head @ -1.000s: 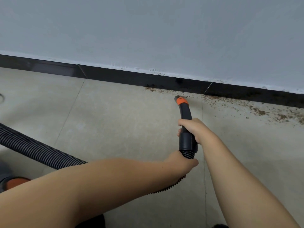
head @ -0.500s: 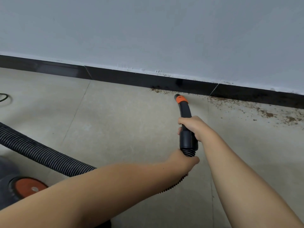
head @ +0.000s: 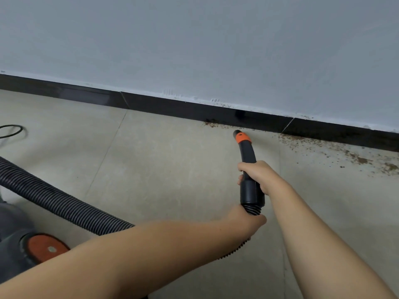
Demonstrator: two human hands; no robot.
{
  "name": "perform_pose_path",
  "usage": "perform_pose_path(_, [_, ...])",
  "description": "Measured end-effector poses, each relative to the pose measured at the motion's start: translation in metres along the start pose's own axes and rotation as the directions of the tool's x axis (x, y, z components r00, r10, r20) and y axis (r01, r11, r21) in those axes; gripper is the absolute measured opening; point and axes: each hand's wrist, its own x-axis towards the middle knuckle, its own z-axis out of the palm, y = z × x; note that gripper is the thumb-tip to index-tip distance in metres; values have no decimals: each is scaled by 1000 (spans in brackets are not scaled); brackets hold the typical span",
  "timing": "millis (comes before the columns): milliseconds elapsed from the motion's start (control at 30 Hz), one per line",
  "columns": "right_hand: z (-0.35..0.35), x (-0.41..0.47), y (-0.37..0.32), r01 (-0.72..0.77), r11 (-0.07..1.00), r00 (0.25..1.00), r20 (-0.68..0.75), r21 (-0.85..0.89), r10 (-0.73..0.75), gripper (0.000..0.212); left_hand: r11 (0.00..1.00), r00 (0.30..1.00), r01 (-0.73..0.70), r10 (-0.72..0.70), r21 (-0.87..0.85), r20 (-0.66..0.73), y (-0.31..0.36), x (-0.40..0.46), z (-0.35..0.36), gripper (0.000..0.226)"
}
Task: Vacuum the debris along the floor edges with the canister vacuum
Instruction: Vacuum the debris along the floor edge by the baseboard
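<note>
Brown crumb debris (head: 354,157) at right frame remains along black baseboard (head: 172,105); both hands, right (head: 257,175) and left (head: 244,220), clamp black orange-tipped vacuum nozzle (head: 248,160) and ribbed hose (head: 60,203); left floor stretch looks clean.

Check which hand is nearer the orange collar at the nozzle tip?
Right. The right hand grips the black nozzle mid-shaft, just below the orange collar. The left hand holds the ribbed hose where it joins the nozzle's rear end, farther back.
</note>
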Motion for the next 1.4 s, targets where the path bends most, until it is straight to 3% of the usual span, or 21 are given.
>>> perform_pose_path(300, [-30,12,8,-23,960,983,-167,279,71,15,992,999,7,-12,126,37,21,13,-2,14])
perform_pose_path(533, [2,17,-10,1,983,998,-61,183,10,16,999,997,32,-30,30,-75,12,15,-15,10])
perform_pose_path(1400, [75,18,-45,89,992,991,112,-86,-79,26,985,975,-15,-24,-169,-223,-4,9,-60,11])
